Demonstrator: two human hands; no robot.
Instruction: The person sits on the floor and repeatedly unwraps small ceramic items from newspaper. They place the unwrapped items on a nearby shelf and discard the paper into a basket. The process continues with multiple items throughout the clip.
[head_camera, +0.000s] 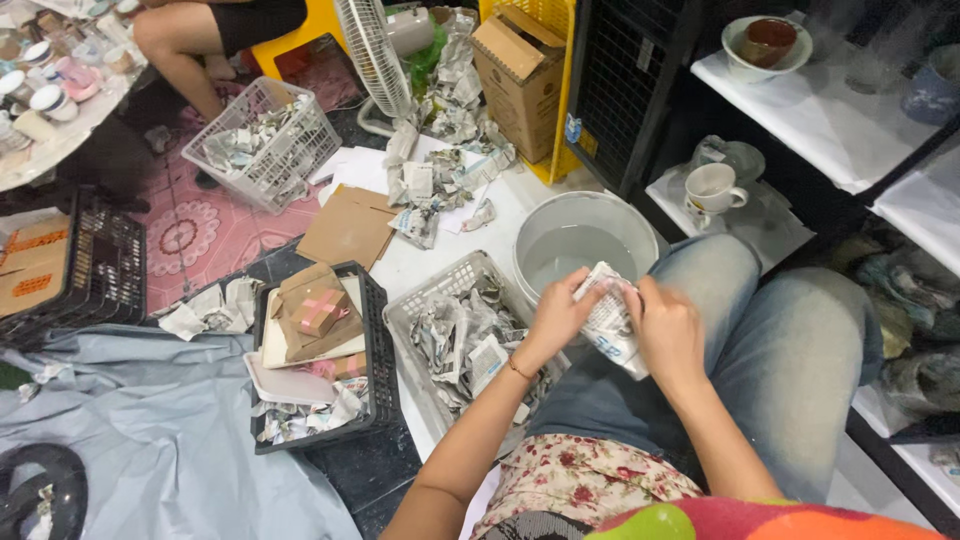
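Newspaper-wrapped bundle (610, 322) sits over my lap beside the grey bucket (583, 240), left hand (556, 318) and right hand (664, 328) both clamped on it, wrap looks partly done, more paper in white basket (462, 335).

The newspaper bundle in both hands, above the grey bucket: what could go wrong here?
1. Both hands, left and right, grip the newspaper bundle just over the rim of the grey bucket. If the wrapped item slips free, it may drop into the bucket.
2. The bundle's contents are hidden, so a hard pull might damage something fragile.
3. Torn paper could miss the grey basket beside the knee and scatter across the floor.
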